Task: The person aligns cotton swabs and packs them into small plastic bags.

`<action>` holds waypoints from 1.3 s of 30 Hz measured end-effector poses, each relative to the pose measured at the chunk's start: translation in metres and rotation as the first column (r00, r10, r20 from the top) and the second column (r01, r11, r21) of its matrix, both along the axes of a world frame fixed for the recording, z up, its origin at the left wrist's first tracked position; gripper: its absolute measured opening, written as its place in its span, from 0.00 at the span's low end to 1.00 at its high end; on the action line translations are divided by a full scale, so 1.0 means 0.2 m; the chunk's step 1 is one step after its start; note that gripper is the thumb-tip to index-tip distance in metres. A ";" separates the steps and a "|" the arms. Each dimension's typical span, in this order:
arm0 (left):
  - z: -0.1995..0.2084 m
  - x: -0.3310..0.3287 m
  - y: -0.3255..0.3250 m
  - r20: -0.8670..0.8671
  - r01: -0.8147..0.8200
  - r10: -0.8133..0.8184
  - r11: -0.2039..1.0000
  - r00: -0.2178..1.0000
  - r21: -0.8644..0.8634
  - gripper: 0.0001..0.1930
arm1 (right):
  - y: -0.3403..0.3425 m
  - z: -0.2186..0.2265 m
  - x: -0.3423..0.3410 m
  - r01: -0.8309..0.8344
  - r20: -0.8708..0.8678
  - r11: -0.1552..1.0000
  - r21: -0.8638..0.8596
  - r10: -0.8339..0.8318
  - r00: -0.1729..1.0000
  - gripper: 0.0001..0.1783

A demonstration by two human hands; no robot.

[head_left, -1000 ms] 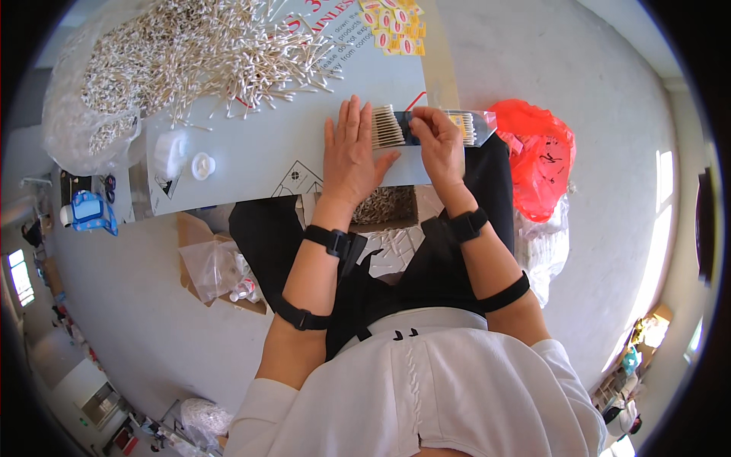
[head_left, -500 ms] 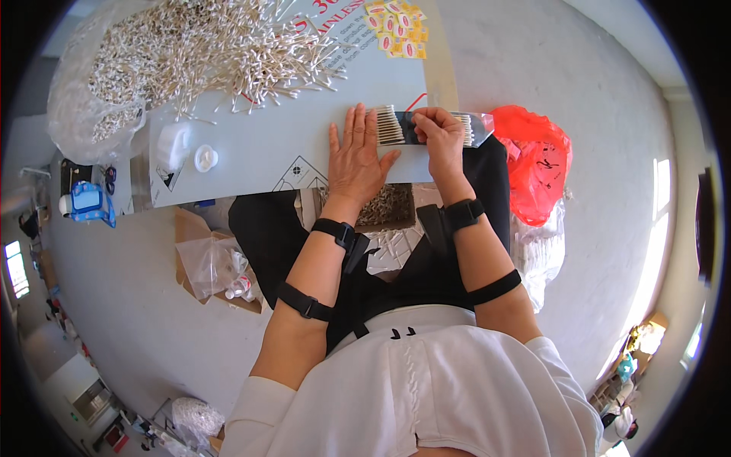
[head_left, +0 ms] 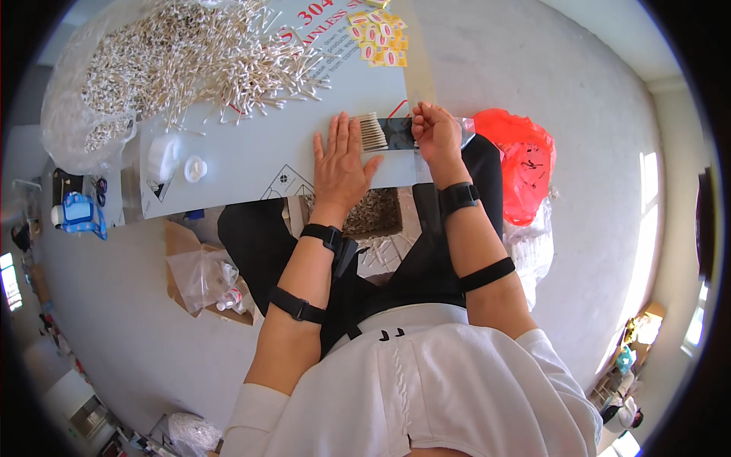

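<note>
My left hand (head_left: 340, 167) lies flat on the table with its fingers stretched out, their edge against a neat row of cotton swabs (head_left: 372, 132). The row rests side by side at the left end of a dark flat strip (head_left: 399, 133). Over the strip's right part, my right hand (head_left: 439, 141) has its fingers curled together; whatever they pinch, if anything, is hidden. Beyond that hand a piece of clear, shiny film (head_left: 467, 132) sticks out past the table's edge.
A big heap of loose cotton swabs (head_left: 175, 65) spills from a clear bag at the far left. Small yellow-and-white packets (head_left: 381, 34) lie at the back. Nearer are a white round lid (head_left: 196, 169), a red plastic bag (head_left: 518, 164) on the right and a swab-filled box (head_left: 373, 213) below the table.
My right hand has shifted right along the dark strip, leaving more of it bare beside the swab row. My left hand stays flat beside the row. The whole view has turned slightly.
</note>
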State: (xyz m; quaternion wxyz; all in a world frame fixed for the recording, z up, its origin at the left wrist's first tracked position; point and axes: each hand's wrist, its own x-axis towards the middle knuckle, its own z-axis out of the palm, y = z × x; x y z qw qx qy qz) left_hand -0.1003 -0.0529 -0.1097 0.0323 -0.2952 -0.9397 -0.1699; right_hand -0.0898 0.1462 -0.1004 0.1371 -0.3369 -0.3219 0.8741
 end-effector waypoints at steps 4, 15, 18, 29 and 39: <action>-0.01 -0.01 0.00 -0.013 0.011 -0.011 1.000 1.000 0.018 0.39 | -0.01 0.03 0.00 -0.026 0.041 0.994 0.104 0.022 0.999 0.04; 0.00 -0.01 0.00 0.019 0.003 -0.003 1.000 1.000 -0.002 0.41 | -0.13 0.00 0.14 -0.271 0.260 -0.014 0.963 0.324 0.910 0.05; 0.00 -0.01 0.00 0.019 -0.001 0.001 1.000 1.000 -0.013 0.41 | -0.15 0.02 0.14 -0.269 0.268 -0.038 0.962 0.304 0.914 0.04; -0.01 -0.01 0.01 -0.003 -0.002 0.002 1.000 1.000 -0.031 0.41 | -0.17 0.03 0.15 -0.279 0.323 -0.184 0.943 0.291 0.900 0.03; 0.00 -0.01 0.01 0.016 -0.005 0.005 1.000 1.000 -0.016 0.41 | -0.18 0.02 0.10 -0.246 0.249 -0.046 0.968 0.269 0.930 0.05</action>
